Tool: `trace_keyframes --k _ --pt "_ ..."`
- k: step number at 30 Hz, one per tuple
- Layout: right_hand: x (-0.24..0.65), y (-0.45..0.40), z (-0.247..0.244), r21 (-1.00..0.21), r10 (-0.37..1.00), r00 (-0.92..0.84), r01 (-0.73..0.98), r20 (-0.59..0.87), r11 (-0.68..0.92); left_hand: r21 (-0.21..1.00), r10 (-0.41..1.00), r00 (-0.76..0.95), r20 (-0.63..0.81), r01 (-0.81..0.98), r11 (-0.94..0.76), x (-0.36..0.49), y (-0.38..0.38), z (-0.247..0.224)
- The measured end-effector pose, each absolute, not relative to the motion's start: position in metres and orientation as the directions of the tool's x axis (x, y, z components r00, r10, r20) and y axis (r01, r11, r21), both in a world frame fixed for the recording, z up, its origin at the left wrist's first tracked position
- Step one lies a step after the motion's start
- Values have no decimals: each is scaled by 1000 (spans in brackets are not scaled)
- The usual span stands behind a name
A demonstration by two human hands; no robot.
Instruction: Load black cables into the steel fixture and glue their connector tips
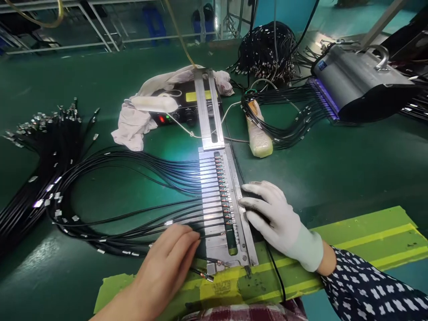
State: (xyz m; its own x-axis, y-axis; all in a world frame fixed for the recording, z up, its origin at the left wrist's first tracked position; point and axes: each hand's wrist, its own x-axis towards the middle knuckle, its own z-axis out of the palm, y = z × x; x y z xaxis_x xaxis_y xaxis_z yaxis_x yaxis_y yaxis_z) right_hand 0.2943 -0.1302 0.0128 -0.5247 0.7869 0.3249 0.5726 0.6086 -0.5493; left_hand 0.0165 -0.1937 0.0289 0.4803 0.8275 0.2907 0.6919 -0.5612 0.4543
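Note:
A metal fixture lies on the green bench, its slots holding a row of black cables with their connector ends over a long opening. My left hand, bare, pinches one black cable at the fixture's lower left edge. Below those fingers, loose cable ends with metal connectors stick out. My right hand wears a white glove; its fingers are stretched out, with the tips touching the fixture's right edge. The cables curve left in a wide loop with white tags.
A black control box with a white cloth stands behind the fixture. Cable bundles lie left and far back. A metal-cased lamp glows violet over cables. A wrapped bar lies nearby; green-yellow padding lines the front edge.

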Motion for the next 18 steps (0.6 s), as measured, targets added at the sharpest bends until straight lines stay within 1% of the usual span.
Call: trace_keyframes --k 5,11,18 --pt "292 -128 11 -575 789 -522 554 323 602 506 827 500 257 660 -556 22 -191 24" --pt "293 -127 11 -602 802 -517 549 300 580 503 794 579 188 637 -584 20 -185 27" --pt "293 -126 12 -619 807 -516 542 289 569 538 776 621 111 619 -572 14 -184 26"
